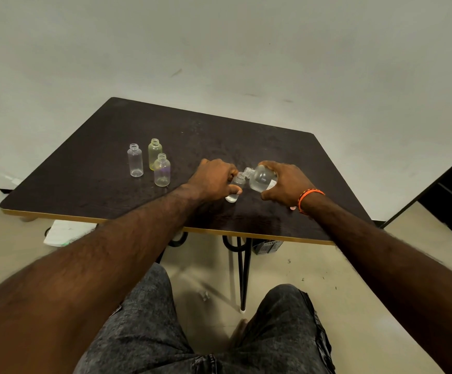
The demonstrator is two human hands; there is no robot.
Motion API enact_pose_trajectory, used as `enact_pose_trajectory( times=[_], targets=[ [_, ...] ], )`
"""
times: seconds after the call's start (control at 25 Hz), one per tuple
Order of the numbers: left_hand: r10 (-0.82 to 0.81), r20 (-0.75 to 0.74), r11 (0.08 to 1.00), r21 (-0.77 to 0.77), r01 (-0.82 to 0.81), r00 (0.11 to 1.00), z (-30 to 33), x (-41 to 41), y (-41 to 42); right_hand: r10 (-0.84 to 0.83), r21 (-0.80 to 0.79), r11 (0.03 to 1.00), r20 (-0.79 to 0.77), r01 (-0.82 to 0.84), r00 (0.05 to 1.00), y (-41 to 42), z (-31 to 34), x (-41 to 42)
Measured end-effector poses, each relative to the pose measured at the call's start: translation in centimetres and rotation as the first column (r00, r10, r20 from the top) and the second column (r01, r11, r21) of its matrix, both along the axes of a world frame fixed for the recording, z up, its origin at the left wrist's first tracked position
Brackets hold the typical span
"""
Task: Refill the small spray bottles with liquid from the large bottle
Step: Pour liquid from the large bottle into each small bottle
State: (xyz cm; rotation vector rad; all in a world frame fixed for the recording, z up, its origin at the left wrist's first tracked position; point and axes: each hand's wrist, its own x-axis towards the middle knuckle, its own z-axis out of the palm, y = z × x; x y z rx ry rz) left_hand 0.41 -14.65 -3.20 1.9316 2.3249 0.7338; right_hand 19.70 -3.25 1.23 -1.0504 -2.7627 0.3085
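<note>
My left hand (214, 179) grips a small clear bottle (235, 188) that stands on the dark table (92, 182), its cap off. My right hand (287, 184) holds the large clear bottle (261, 179) tilted to the left, its open neck touching the small bottle's mouth. Some clear liquid shows in the bottom of the small bottle. Three more small uncapped bottles stand to the left: a clear one (135, 163), a yellowish one (154, 154) and a purple-tinted one (162, 170).
The table stands against a pale wall, its near edge trimmed in yellow. Under it are black hairpin legs (242, 265), a white cloth or paper (66, 233) and a small dark crate (268, 247). A dark cabinet (451, 201) stands at the right.
</note>
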Motion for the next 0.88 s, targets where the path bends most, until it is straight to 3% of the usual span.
enact_pose_trajectory(
  times=[0.88],
  targets=[
    [0.011, -0.024, 1.0, -0.004, -0.011, 1.0, -0.2, -0.43, -0.15, 0.015, -0.011, 1.0, -0.028, -0.016, 0.999, -0.61, -0.27, -0.48]
  ],
)
